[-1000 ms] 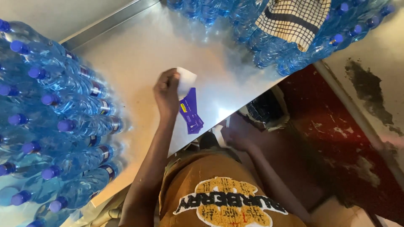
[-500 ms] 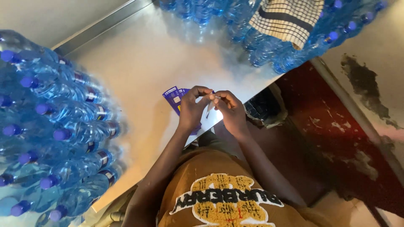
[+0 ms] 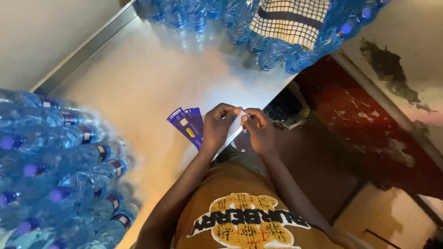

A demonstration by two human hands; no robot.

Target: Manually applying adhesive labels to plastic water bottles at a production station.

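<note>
White paper strip (image 3: 236,127), thin and flimsy, pinched between the fingertips of both hands just above the near edge of the surface (image 3: 138,78). Left hand (image 3: 218,128) closed on the strip's left side, grip narrow, thumb and forefinger pressed together; right hand (image 3: 260,132) closed likewise on the right side, fingertips almost touching those of the left. Apparently caught mid-separation or mid-peel of the strip, both grips working at its upper end. Light, steady pinch and a slow pull apart judged necessary, given how easily such paper tears. Just left of the grip, a small fan of purple labels (image 3: 187,123) lying flat on the surface. Farther left, stacked blue water bottles (image 3: 60,157) with purple caps; well beyond the grip, more bottles (image 3: 194,16) under a checked cloth (image 3: 290,20). Right of the grip, red floor (image 3: 341,133).
</note>
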